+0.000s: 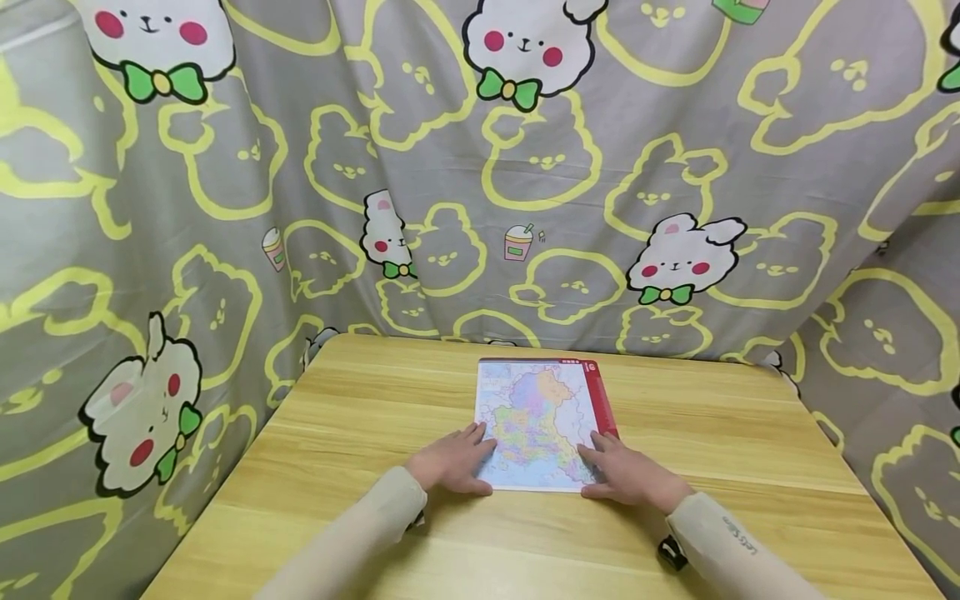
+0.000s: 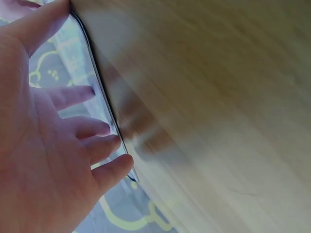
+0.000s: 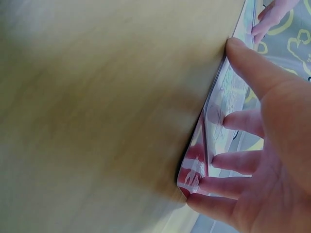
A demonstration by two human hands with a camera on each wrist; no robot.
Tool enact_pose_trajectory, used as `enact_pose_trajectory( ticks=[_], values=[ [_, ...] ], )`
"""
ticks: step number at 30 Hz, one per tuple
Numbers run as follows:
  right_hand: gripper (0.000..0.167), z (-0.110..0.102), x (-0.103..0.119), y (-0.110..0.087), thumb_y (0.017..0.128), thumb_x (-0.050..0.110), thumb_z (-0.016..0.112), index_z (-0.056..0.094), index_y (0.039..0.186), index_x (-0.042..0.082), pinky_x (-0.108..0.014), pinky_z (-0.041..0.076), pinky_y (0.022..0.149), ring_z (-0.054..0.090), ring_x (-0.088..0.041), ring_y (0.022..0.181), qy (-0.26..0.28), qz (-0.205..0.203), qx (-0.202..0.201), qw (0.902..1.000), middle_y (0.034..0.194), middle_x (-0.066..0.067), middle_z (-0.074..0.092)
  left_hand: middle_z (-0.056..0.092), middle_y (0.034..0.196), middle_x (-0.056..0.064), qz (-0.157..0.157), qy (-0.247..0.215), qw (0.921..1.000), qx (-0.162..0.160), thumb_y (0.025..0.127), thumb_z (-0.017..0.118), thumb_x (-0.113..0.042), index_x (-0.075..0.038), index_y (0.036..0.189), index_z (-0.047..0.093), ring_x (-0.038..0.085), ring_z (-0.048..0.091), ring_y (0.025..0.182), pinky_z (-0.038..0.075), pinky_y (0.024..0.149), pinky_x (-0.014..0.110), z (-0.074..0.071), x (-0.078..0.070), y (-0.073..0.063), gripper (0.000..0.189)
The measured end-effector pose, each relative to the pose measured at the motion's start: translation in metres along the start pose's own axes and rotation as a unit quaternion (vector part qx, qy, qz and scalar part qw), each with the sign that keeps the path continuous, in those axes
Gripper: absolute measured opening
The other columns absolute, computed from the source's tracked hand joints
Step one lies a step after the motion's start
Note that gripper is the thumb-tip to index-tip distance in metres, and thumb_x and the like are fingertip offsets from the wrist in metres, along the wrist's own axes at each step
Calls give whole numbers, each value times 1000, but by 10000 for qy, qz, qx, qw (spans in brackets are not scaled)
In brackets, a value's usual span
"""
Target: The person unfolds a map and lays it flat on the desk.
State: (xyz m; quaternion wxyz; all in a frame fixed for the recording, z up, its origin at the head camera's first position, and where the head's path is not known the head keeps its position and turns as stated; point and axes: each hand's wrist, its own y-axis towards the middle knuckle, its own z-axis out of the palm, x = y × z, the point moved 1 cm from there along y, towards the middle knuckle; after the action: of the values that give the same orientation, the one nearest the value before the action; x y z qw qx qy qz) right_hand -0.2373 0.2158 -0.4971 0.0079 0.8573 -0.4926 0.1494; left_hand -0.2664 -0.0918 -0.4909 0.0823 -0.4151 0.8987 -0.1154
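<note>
A flat, thin map (image 1: 532, 417) with pastel-coloured regions and a red strip (image 1: 599, 392) down its right side lies on the wooden table. My left hand (image 1: 456, 461) rests on its near left side, fingers spread and the thumb at the near corner. On the near right, my right hand (image 1: 626, 473) touches the map and its red strip with extended, spread fingers. Seen from the right wrist, that thumb meets the near edge while the fingertips lie along the glossy red border (image 3: 194, 162). In the left wrist view the left fingers (image 2: 73, 97) are fairly straight along the map's edge.
The wooden table (image 1: 360, 400) spreads around the map on all sides. A grey curtain (image 1: 442, 150) with rabbit and yellow outline figures hangs behind and at both sides of it. Small dark devices (image 1: 672, 552) are strapped beneath the wrists.
</note>
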Motion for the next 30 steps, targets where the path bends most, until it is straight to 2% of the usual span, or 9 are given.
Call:
enact_pose_trajectory(
  ticks=[6,13,25,30],
  values=[
    [74,-1,6,1,84,50,66,47,138,2,-59,33,100,29,-48,132,-21,-60,25,10000,143,-31,34,16,155,17,28,123,9999,87,85,55,-63,-15,151,25,30,15,142,23,111,40,-1,3,2,88],
    [72,0,11,3,85,49,65,48,138,3,-57,32,101,29,-48,132,-68,-120,41,9999,143,-31,33,14,156,15,20,72,9997,244,84,56,-64,-16,151,27,29,13,142,21,112,39,-1,7,0,87],
    [72,-1,20,5,84,48,66,48,138,5,-57,33,100,30,-48,131,-102,-53,108,9999,143,-29,34,20,155,14,113,-44,9999,96,80,63,-61,-14,147,34,30,18,141,24,111,39,-5,10,-5,87],
    [71,0,19,6,84,48,66,49,138,5,-57,33,101,30,-48,131,-149,-56,102,9998,143,-29,35,20,155,13,105,-134,9998,138,81,64,-60,-15,149,31,29,19,141,24,110,39,-6,10,-5,88]
  ],
)
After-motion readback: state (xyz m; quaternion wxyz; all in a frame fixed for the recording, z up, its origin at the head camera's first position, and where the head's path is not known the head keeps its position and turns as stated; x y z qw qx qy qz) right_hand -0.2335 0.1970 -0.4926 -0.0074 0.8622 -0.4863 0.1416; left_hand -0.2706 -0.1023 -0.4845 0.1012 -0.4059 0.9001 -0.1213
